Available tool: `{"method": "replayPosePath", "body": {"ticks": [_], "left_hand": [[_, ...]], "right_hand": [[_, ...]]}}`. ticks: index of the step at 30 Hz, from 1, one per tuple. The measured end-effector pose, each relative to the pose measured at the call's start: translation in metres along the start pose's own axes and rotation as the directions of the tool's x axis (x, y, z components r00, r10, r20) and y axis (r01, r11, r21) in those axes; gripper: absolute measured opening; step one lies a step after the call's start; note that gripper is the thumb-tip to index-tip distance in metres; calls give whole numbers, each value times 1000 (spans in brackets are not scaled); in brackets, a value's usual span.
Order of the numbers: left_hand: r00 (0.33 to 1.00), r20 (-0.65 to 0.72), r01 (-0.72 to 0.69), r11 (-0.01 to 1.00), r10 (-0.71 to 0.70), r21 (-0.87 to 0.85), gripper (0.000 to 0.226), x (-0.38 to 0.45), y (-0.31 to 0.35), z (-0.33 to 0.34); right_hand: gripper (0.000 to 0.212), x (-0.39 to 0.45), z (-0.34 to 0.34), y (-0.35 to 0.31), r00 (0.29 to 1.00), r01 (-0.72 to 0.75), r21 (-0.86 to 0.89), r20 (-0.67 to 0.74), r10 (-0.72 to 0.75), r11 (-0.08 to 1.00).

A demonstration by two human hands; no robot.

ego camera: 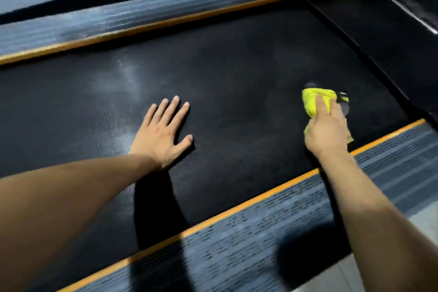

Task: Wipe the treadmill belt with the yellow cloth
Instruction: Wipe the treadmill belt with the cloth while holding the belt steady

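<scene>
The black treadmill belt [237, 73] runs diagonally across the view, with pale dusty patches on its left part. My right hand [328, 130] presses a bunched yellow cloth [312, 99] onto the belt near its right end, close to the near orange edge strip. Part of the cloth sticks out beyond my fingers; the rest is under the hand. My left hand [163, 133] lies flat on the belt's middle, fingers spread, holding nothing.
Ribbed grey side rails with orange strips border the belt, one far [142, 16] and one near [260, 232]. The black motor cover [379, 31] rises at the right end. Pale floor [424, 220] shows at the lower right.
</scene>
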State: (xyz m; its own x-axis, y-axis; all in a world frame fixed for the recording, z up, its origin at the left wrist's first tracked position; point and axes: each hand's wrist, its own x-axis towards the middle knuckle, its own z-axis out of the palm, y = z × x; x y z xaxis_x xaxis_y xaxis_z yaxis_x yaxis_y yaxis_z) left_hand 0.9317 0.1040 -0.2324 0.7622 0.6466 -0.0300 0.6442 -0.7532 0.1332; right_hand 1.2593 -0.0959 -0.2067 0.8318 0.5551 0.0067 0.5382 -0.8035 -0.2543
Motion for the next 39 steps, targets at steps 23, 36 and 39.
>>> {"method": "replayPosePath", "body": {"ticks": [23, 36, 39], "left_hand": [[999, -15, 50, 999, -50, -16, 73, 30, -169, -26], [1000, 1, 7, 997, -7, -74, 71, 33, -168, -26], [1000, 5, 4, 996, -3, -90, 71, 33, -168, -29]], "right_hand": [[52, 3, 81, -233, 836, 543, 58, 56, -546, 838], [45, 76, 115, -353, 862, 506, 58, -58, -503, 860], [47, 30, 128, -393, 663, 740, 135, 18, -748, 659]]}}
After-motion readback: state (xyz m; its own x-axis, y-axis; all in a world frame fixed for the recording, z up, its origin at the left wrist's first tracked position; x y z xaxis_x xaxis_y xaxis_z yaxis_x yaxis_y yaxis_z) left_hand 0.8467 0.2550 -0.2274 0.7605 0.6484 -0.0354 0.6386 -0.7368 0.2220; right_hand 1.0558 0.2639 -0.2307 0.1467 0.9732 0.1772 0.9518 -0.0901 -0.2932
